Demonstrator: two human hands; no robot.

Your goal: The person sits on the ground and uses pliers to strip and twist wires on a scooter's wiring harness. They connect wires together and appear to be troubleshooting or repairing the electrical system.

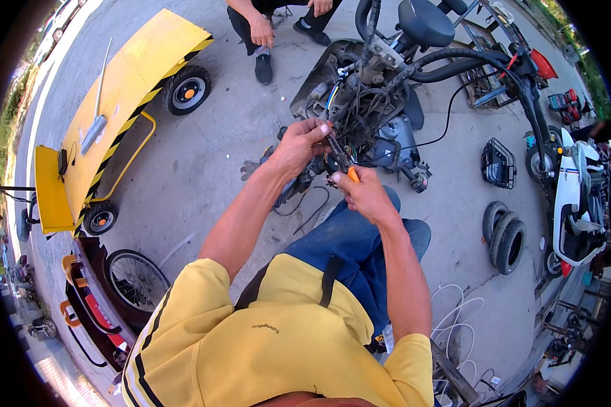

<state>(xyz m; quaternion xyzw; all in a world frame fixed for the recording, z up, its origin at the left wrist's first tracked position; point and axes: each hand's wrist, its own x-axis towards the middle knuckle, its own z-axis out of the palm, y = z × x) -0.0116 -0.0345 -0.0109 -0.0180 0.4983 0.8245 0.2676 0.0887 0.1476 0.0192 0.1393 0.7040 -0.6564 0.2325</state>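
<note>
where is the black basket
In the head view, the black basket sits on the ground at right, just beyond the tyres and left of the white scooter.

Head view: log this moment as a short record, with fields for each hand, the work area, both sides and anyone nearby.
Left hand: at the tool's dark end; whether it pinches a wire is unclear
Right hand: holds an orange-handled tool
Work area: exposed dark wiring
Left side: yellow cart, long-handled brush on it
Right side: black basket, tyres
Nearby: another person's hand
</note>
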